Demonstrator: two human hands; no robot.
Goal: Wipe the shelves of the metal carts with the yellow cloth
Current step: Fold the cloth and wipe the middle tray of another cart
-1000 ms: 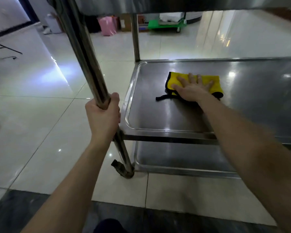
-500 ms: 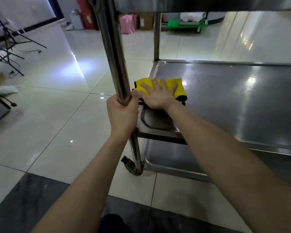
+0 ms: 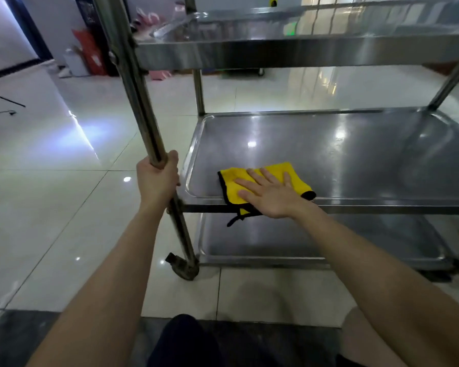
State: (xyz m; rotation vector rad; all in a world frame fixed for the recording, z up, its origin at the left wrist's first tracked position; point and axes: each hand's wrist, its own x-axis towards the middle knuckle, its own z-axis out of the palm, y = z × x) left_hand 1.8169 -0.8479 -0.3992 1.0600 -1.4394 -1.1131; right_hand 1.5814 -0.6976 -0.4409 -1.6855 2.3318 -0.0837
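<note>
A yellow cloth [image 3: 232,185] with black edging lies at the near edge of the metal cart's middle shelf [image 3: 329,154]; one corner hangs over the rim. My right hand [image 3: 269,193] presses flat on the cloth, fingers straight and spread. My left hand [image 3: 158,178] grips the cart's near left upright post [image 3: 135,91]. Above is the top shelf [image 3: 302,35], below the bottom shelf [image 3: 316,239].
A caster wheel [image 3: 182,267] sits at the foot of the post on the glossy tiled floor. Red and pink bags [image 3: 90,53] and a white container stand by the far wall. A dark floor strip and my knees are at the bottom.
My right hand has slid the cloth from the shelf's left end rightward along the near edge. The view has pulled back and up, so the top shelf shows. My left hand keeps its grip.
</note>
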